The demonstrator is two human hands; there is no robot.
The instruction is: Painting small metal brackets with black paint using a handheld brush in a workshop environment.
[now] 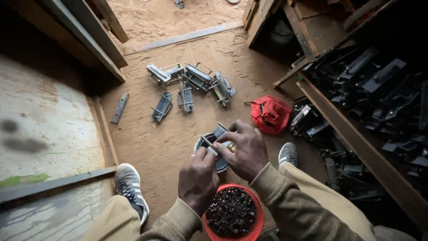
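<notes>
Both hands over a round tin (220, 164) on the dirt floor. Right hand (244, 151) clamped on a small grey metal bracket (220, 131); left hand (198, 178) pinches a thin pin (207, 142) against it. Red mesh basket (233, 213) of dark cylindrical bushings just below. Finished brackets (191, 85) scattered ahead, red cloth bag (270, 114) right, black metal parts (374, 89) stacked on wooden shelf.

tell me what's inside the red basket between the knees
The red basket is heaped with small dark tube-like metal pieces. Its bottom and lower layers are hidden under the pile, and the left hand covers its near-left rim.
</notes>
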